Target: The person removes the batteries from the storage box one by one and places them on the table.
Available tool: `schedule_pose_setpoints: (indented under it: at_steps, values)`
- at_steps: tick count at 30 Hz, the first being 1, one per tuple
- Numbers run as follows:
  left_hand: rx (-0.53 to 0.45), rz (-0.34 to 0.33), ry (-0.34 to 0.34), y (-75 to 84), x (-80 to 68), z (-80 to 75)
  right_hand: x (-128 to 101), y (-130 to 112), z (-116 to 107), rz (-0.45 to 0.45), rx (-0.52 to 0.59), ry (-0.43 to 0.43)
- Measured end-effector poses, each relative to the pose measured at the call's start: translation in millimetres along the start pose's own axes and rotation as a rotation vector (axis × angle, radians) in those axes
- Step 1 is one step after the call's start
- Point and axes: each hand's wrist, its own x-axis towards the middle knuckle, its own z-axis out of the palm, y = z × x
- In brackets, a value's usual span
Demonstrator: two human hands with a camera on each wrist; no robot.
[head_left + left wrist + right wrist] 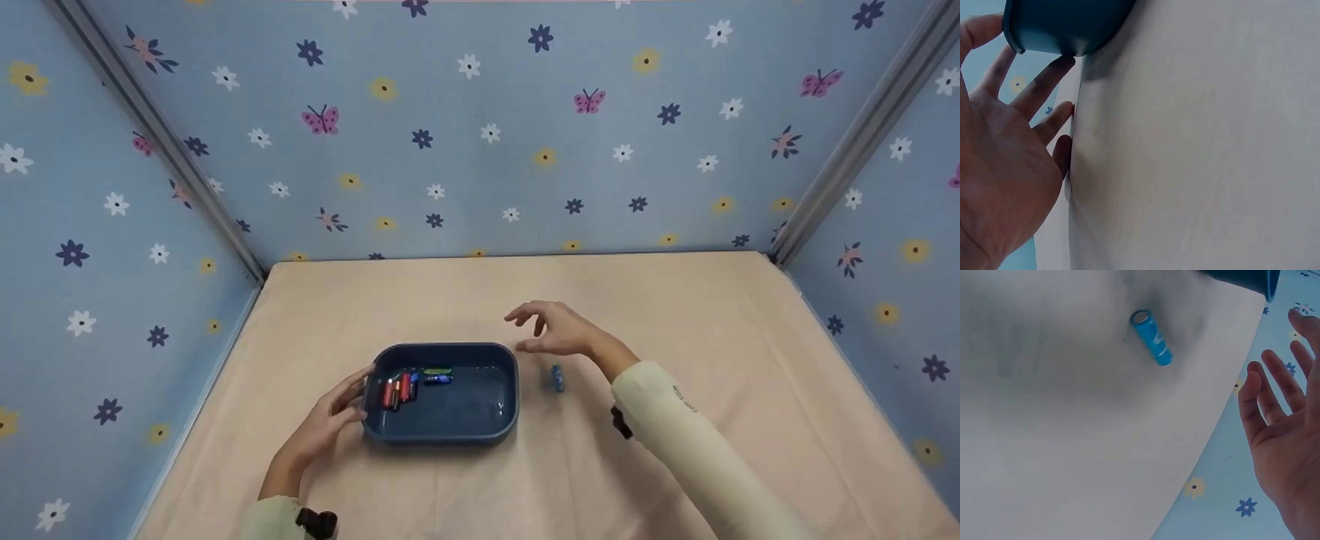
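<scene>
Two hands open: left hand (324, 424) touches tray (450, 429); right hand (559, 330) above battery (556, 378).

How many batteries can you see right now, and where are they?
About 6. One blue battery lies on the table right of the tray; roughly five batteries cluster in the tray's left end, where some may overlap.
</scene>
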Motion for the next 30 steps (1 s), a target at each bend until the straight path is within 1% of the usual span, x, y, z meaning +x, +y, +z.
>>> schedule_pose_setpoints:
  at_steps: [3,7,11,14,23,30]
  values:
    - [0.001,0.007,0.002,-0.4,-0.7,-0.4,6,-9,2,-0.020,0.002,-0.023]
    - [0.017,0.008,0.002,-0.5,-0.3,-0.8,14,-19,5,-0.022,-0.005,-0.057]
    - [0.013,0.003,0.000,-0.8,0.4,-0.8,20,-30,9,-0.029,-0.016,-0.098]
    - [0.001,-0.001,0.005,-1.0,0.6,-0.2,26,-38,13,-0.046,-0.014,-0.121]
    - [0.009,-0.011,0.003,-1.5,-0.5,0.2,42,-62,31,-0.090,-0.018,-0.170]
    - [0.025,0.001,-0.004,-0.3,0.5,-1.4,51,-79,41,-0.112,-0.023,-0.225]
